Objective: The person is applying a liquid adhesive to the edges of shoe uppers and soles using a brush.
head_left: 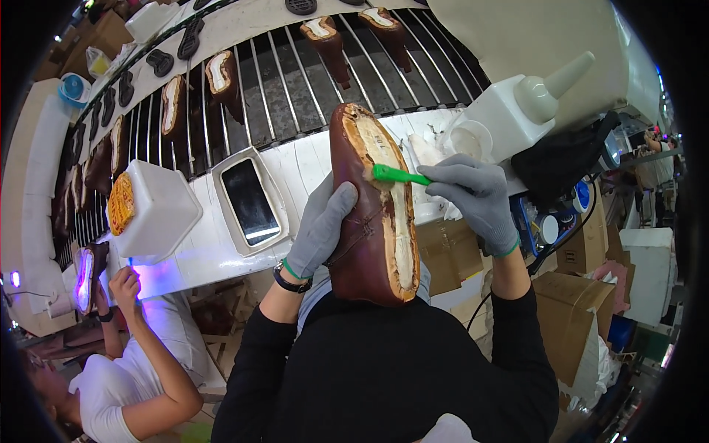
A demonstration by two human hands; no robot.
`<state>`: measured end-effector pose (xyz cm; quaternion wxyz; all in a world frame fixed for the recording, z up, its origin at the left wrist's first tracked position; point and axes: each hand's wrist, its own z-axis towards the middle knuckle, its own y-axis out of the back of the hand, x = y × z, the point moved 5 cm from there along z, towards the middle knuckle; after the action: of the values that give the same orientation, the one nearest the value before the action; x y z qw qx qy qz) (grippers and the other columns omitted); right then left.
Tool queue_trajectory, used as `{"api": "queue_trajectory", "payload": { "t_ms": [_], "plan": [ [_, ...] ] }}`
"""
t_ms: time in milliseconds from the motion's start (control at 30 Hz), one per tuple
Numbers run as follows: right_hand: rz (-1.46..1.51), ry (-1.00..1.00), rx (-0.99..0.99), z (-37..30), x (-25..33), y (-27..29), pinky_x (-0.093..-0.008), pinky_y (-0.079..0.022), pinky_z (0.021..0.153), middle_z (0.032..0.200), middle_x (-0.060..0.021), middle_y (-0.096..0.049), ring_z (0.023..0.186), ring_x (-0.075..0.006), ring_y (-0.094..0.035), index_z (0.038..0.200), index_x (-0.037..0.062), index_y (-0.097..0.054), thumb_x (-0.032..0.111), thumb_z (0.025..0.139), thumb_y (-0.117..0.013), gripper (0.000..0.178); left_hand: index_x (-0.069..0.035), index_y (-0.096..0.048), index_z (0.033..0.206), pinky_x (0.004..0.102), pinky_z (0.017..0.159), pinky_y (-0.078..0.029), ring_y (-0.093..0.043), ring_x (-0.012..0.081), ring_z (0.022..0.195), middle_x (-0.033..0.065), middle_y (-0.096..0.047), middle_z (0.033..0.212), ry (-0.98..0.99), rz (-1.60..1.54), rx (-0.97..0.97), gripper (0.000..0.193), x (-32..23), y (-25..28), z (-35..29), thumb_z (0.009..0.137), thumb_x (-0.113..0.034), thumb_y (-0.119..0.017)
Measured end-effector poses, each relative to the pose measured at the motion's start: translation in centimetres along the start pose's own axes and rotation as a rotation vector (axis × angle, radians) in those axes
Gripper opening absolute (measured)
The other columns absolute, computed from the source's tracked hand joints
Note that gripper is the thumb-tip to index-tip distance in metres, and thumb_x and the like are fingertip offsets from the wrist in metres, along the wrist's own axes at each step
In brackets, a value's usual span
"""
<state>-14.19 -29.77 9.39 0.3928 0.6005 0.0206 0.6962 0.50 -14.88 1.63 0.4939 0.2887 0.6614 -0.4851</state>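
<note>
A dark brown leather shoe upper point(354, 251) is held upside down before my chest, toe toward me, its pale unsoled bottom showing. My left hand point(323, 221), in a grey glove, grips its left side with the thumb resting on the leather. Between the gloved fingers of my right hand point(476, 199) is a green-handled brush point(402, 175). The brush's head meets the left edge of the shoe's bottom, near the middle; its bristles are hard to make out. Just beyond the right hand, a small clear cup point(470, 140) with whitish contents stands on the white ledge.
A white squeeze bottle point(517, 111) stands at the right. Left of the shoe are a tray point(281, 221) holding a phone point(251, 203) and a white container point(166, 214). Beyond, a metal-bar rack point(273, 88) bears several uppers. At lower left, a co-worker point(125, 384) handles another shoe point(88, 277).
</note>
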Motion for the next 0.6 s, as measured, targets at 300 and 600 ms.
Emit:
{"api": "queue_trajectory", "payload": {
  "t_ms": [300,600],
  "plan": [
    [-0.114,-0.006,-0.100,3.4,0.4,0.6,-0.0231,-0.045,0.066,0.081,-0.0065,-0.067,0.075,-0.0093,-0.059,0.102,0.0004,-0.073,0.005,0.083,-0.070,0.021,0.003,-0.044,0.135,0.0363,0.088,-0.049,-0.066,0.0276,0.101,0.0193,-0.067,0.108,-0.091,0.448,-0.036,0.074,-1.3,-0.4,-0.7,0.086,-0.050,-0.064],
    [0.031,0.040,0.139,5.7,0.9,2.1,-0.0253,-0.046,0.071,0.084,-0.0071,-0.069,0.079,-0.0115,-0.060,0.100,-0.0021,-0.073,0.005,0.082,-0.070,0.020,0.001,-0.046,0.135,0.0357,0.089,-0.049,-0.066,0.0268,0.102,0.0183,-0.067,0.110,-0.091,0.393,0.001,0.075,-1.0,0.2,-0.6,0.084,-0.051,-0.065]
  ]
}}
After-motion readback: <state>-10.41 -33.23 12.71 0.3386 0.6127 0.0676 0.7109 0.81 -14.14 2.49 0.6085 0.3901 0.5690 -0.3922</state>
